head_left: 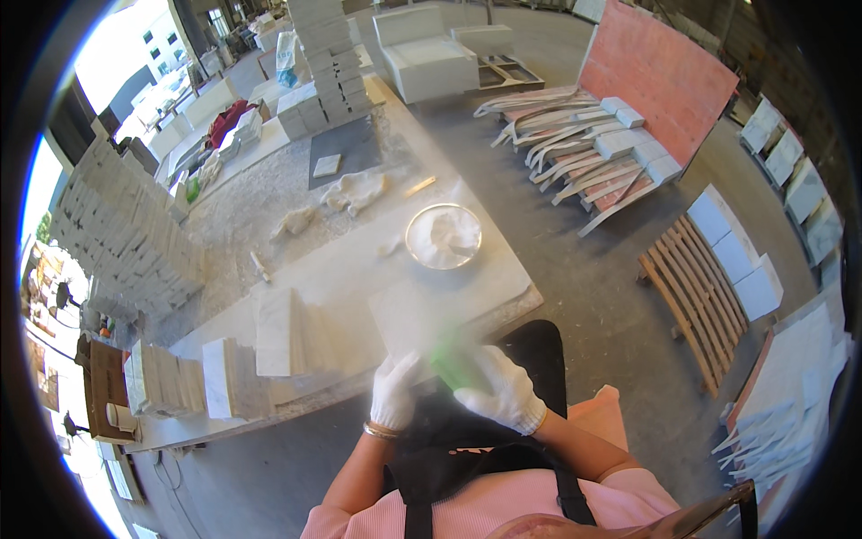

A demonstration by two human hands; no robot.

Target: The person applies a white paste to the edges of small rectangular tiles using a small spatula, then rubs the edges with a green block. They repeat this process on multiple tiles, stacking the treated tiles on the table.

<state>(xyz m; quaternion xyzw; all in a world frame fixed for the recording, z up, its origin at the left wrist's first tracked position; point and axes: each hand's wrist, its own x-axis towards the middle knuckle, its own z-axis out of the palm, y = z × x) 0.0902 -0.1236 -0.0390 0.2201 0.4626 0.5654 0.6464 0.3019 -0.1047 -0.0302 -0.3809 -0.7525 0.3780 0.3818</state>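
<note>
My left hand (393, 393), in a white knit glove, is closed at the near edge of a pale stone tile (393, 316) by the table's front edge. Its fingertips are hazy. My right hand (505, 392), gloved the same way, is closed around a green pad (456, 361) beside the tile's near right corner. Blur and white haze hide the pad's exact kind, and I cannot tell whether it touches the tile. Beyond the tile stands a round bowl (444, 236) of white powder or paste.
Stacked stone tiles (274, 332) stand left on the dusty worktable (337, 256), with taller stacks (126, 220) farther left and at the back. Crumpled white cloths (355, 190) lie mid-table. To the right are a slatted wooden pallet (691, 287) and a red rack (660, 76) holding pale pieces.
</note>
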